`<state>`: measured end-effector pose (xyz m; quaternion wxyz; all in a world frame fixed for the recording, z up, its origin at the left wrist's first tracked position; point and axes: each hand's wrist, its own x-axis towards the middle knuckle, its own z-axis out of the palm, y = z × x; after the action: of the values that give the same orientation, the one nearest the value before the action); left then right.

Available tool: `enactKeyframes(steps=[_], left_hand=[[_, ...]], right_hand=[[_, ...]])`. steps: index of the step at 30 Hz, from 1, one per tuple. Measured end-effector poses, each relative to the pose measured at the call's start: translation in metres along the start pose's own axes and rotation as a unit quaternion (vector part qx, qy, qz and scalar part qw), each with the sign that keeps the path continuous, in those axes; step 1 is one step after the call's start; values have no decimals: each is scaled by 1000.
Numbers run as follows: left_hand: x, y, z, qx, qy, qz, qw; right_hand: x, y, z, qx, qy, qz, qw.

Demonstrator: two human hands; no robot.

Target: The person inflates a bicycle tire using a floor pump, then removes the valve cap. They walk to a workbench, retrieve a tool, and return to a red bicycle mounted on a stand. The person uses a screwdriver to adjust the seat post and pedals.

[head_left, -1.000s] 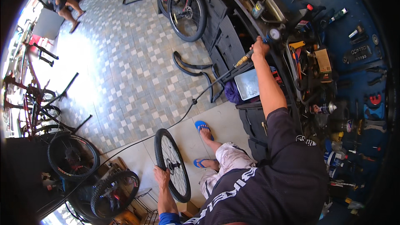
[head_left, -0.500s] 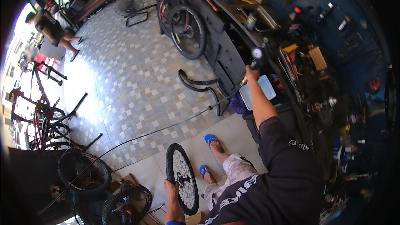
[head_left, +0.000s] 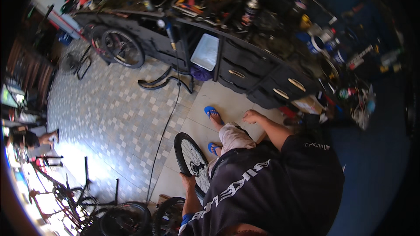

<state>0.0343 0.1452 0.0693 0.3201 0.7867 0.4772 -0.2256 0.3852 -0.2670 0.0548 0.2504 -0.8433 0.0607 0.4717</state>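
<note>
My left hand grips the tire of an upright bicycle wheel beside my legs. My right hand, its fingers curled, is in front of my body near the dark cabinet's drawers; whether anything is inside it I cannot make out. The tire inflator, with a round gauge, hangs at the workbench edge, away from my hands, its black hose running down across the floor. My feet, in blue flip-flops, stand on beige tiles.
Tools, boxes and cans crowd the workbench. A white tray sits in the cabinet, loose tires lie before it, and wheels lean on it. Bike frames stand at lower left; another person is at far left.
My right hand has let go of the inflator, which now hangs at the bench, and has come down toward my body. My view has turned toward the bench. My left hand still holds the wheel.
</note>
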Motion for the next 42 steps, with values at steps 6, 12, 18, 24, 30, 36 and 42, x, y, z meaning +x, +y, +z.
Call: enactKeyframes(steps=[6, 12, 18, 24, 30, 36, 42], left_hand=[[4, 27, 8, 84, -28, 116, 989], [-10, 93, -5, 158, -47, 171, 971], [-33, 184, -46, 108, -20, 238, 965], [-165, 313, -183, -41, 32, 332, 942], [-296, 317, -316, -265, 106, 349, 893], [-266, 279, -330, -460, 143, 462, 744], [-217, 329, -271, -496, 117, 491, 706]], right_hand=[[-53, 55, -61, 168, 256, -118, 945], [-102, -14, -192, 126, 508, -259, 812], [-89, -53, -313, -2, 567, -202, 798], [-41, -70, -351, -107, 473, -108, 868], [-33, -63, -371, -14, 486, -84, 870], [-80, -77, -356, 209, 554, -253, 765], [-211, -157, -275, 383, 446, -438, 680]])
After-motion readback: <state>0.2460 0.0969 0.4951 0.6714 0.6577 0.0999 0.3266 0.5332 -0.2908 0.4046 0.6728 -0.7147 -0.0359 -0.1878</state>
